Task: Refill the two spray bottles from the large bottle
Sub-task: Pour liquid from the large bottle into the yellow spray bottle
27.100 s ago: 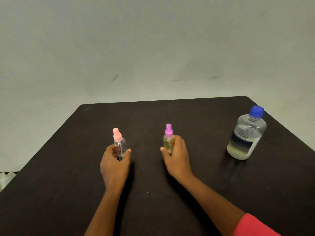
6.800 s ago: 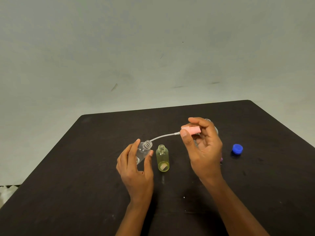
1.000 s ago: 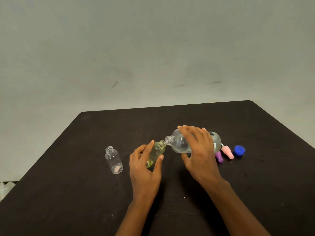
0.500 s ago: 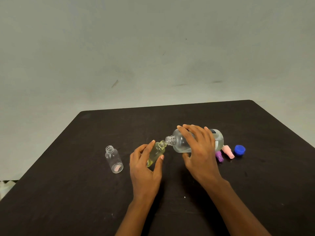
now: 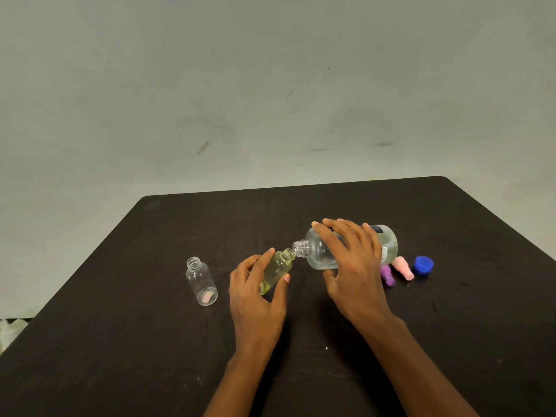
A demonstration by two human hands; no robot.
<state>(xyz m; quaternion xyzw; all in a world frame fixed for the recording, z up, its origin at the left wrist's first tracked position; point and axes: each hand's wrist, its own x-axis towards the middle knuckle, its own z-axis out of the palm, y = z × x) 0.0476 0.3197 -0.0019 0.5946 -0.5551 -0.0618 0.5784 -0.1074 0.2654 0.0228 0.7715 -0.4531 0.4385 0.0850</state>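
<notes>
My right hand (image 5: 353, 266) grips the large clear bottle (image 5: 319, 251), tipped nearly flat with its open neck pointing left. That neck meets the mouth of a small yellowish spray bottle (image 5: 278, 270), which my left hand (image 5: 255, 291) holds tilted toward it, thumb on one side and fingers on the other. A second small spray bottle (image 5: 201, 281), clear and uncapped, stands upright on the black table (image 5: 150, 341) to the left of my left hand.
To the right of the large bottle lie the purple spray head (image 5: 387, 275), the pink spray head (image 5: 404, 268) and the blue cap (image 5: 423, 265). The table's far edge and a grey wall lie behind.
Over the last second the large bottle's rear end has lifted slightly, tipping it further toward the small yellowish bottle. Both hands keep their hold in nearly the same place.
</notes>
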